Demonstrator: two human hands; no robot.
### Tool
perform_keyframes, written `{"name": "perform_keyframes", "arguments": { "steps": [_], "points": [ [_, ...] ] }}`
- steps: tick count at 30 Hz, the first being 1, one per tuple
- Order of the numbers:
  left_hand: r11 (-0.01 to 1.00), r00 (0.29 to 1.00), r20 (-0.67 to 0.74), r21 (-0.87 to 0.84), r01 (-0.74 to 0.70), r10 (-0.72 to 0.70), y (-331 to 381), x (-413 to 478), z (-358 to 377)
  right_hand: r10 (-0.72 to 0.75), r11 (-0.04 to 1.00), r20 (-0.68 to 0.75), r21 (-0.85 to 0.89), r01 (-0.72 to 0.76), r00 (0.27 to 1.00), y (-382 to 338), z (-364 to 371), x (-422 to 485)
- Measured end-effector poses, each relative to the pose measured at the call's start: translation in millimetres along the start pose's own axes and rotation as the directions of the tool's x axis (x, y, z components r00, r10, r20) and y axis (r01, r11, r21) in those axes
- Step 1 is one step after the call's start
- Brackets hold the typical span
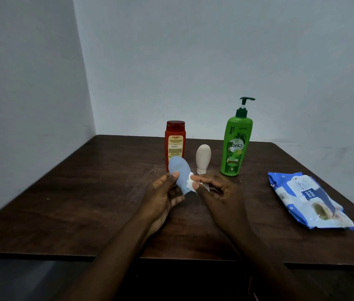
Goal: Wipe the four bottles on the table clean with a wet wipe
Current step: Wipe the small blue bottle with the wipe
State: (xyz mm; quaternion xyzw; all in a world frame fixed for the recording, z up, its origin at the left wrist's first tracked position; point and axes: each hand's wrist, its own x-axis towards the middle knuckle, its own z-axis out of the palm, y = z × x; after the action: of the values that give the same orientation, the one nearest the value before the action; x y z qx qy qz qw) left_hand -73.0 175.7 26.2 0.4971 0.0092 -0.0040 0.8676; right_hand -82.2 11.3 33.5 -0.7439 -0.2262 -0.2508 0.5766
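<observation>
Between both hands, above the table [111, 192], the left hand [163, 196] grips the blue bottle [180, 173] while the right hand [217, 192] pinches the wet wipe [190, 181] against its side; it should turn the bottle to reach every face.

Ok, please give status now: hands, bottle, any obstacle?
Left hand grips blue bottle. Right hand presses wet wipe on it. No obstacle.

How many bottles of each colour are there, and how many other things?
Red bottle: 1
Green pump bottle: 1
Cream bottle: 1, standing on its cap
Blue bottle: 1, held in the left hand
Wet wipe: 1, in the right hand
Pack of wipes: 1
Total: 6 things, 4 of them bottles.
</observation>
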Motion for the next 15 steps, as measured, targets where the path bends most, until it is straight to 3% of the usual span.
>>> {"name": "perform_keyframes", "arguments": {
  "steps": [7,10,12,15],
  "points": [
    [1.000,1.000,-0.016,0.022,-0.012,0.012,-3.2,-2.9,6.5,0.083,0.996,0.015,-0.020,-0.083,0.996,-6.5,-12.2,-7.1],
    [0.992,0.998,-0.025,0.111,-0.062,0.065,-2.9,-6.7,12.0,-0.121,0.960,0.023,-0.253,0.122,0.992,-12.8,-12.4,-7.6],
    [0.987,0.995,-0.043,0.138,-0.082,0.089,-3.5,-8.7,17.2,-0.275,0.872,0.128,-0.383,0.304,0.953,-15.5,-8.6,-10.1],
    [0.976,0.991,-0.066,0.195,-0.101,0.116,-4.5,-10.5,22.2,-0.306,0.783,0.268,-0.475,0.402,0.914,-17.8,-2.9,-14.1]
  ]
}}
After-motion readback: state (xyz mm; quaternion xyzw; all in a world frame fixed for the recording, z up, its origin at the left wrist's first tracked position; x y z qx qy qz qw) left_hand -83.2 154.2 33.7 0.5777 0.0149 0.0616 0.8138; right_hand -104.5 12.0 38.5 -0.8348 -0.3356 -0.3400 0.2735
